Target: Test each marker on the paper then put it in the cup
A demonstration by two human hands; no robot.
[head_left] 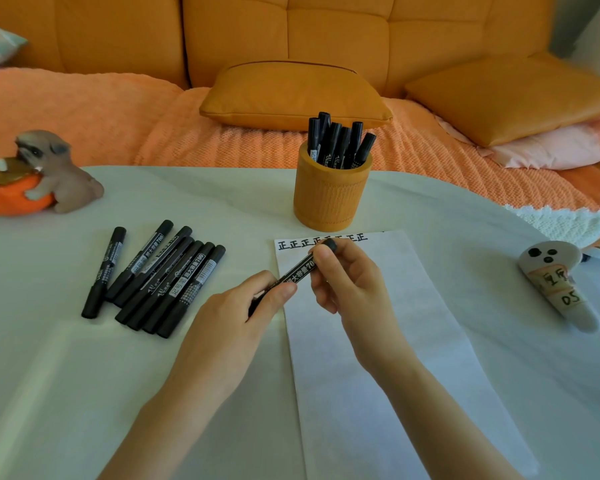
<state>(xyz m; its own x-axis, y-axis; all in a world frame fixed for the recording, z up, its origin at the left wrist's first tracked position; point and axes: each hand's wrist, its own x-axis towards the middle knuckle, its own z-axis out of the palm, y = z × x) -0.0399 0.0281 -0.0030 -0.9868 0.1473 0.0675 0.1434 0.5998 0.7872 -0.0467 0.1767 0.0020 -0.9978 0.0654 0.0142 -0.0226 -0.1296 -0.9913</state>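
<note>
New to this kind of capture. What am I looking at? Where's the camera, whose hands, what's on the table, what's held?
No robot here: a person works bare-handed. The single picture comes from a wide-angle camera on their head, looking forward and down. The left hand and right hand both grip one black marker over a sheet of paper, which has a row of written characters along its top edge. On the white table, loose markers lie to the left. An orange cup behind the paper holds more markers. A dog figurine sits far left and a white ghost-like figure far right. A sofa is behind.
</note>
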